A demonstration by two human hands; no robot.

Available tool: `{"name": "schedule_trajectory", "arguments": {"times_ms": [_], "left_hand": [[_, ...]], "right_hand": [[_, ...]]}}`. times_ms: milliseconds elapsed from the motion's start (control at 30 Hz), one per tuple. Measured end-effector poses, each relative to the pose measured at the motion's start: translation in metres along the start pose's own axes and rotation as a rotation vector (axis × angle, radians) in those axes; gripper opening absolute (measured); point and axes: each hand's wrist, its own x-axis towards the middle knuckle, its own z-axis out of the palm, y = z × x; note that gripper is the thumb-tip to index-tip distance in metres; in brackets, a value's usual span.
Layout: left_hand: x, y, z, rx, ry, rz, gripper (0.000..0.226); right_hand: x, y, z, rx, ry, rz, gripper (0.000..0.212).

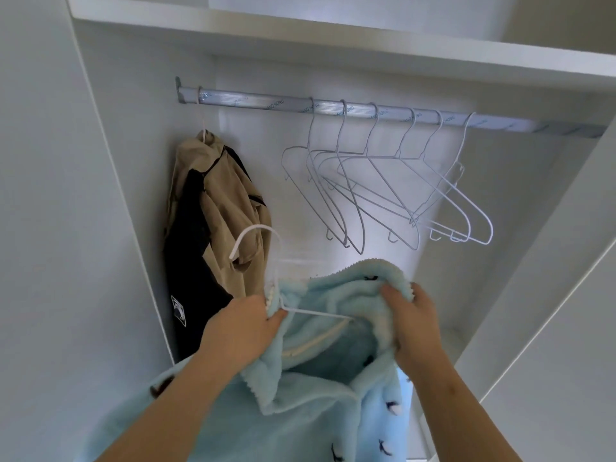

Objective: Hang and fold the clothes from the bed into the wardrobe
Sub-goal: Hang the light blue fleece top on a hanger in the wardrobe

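A light blue fleece garment (320, 388) with small dark whale prints hangs in front of me, below the wardrobe rail (333, 106). My left hand (246, 325) grips its left collar edge together with a white wire hanger (256, 235), whose hook stands up above the fabric. The hanger's arm runs across inside the neck opening. My right hand (413, 325) grips the fluffy right side of the collar. The lower part of the garment is out of view.
A beige and black jacket (213, 221) hangs on the rail at the left. Several bare white hangers (383, 188) hang along the rail's middle and right. A white shelf (333, 38) runs above, wardrobe side walls stand at both sides.
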Motion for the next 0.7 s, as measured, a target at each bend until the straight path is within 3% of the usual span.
{"name": "schedule_trajectory", "arguments": {"times_ms": [167, 233, 267, 300, 367, 433, 467, 500, 567, 633, 700], "left_hand": [[0.005, 0.011, 0.002, -0.058, 0.182, -0.010, 0.038], [0.004, 0.011, -0.006, -0.207, 0.185, -0.007, 0.027], [0.004, 0.010, -0.012, -0.293, 0.172, 0.016, 0.017], [0.003, 0.009, -0.019, -0.352, 0.158, 0.053, 0.006], [-0.001, 0.010, -0.031, -0.406, 0.140, 0.136, 0.016], [-0.001, 0.011, -0.041, -0.458, 0.121, 0.159, 0.008], [-0.001, 0.012, -0.044, -0.474, 0.111, 0.167, 0.010], [-0.002, 0.014, -0.047, -0.489, 0.109, 0.170, 0.018], [-0.003, 0.016, -0.049, -0.507, 0.114, 0.178, 0.026], [-0.004, 0.018, -0.050, -0.626, 0.131, 0.152, 0.031], [-0.004, 0.022, -0.053, -0.680, 0.197, 0.113, 0.036]], "right_hand": [[-0.040, -0.005, 0.025, -0.072, -0.627, 0.006, 0.011], [-0.045, -0.010, 0.024, -0.227, -0.794, -0.046, 0.003], [-0.045, -0.012, 0.021, -0.276, -0.825, -0.085, 0.013], [-0.044, -0.014, 0.018, -0.292, -0.781, -0.141, 0.026], [-0.038, -0.012, 0.012, -0.335, -0.442, -0.369, 0.041], [-0.029, -0.012, 0.008, -0.585, -0.009, -0.656, 0.028], [-0.024, -0.013, 0.007, -0.716, 0.077, -0.721, 0.023], [-0.019, -0.015, 0.007, -0.842, 0.051, -0.717, 0.026], [-0.014, -0.015, 0.006, -0.985, -0.165, -0.648, 0.042], [-0.013, -0.010, 0.008, -0.907, -0.358, -0.523, 0.047], [-0.014, -0.001, 0.009, -0.849, -0.442, -0.440, 0.052]]}}
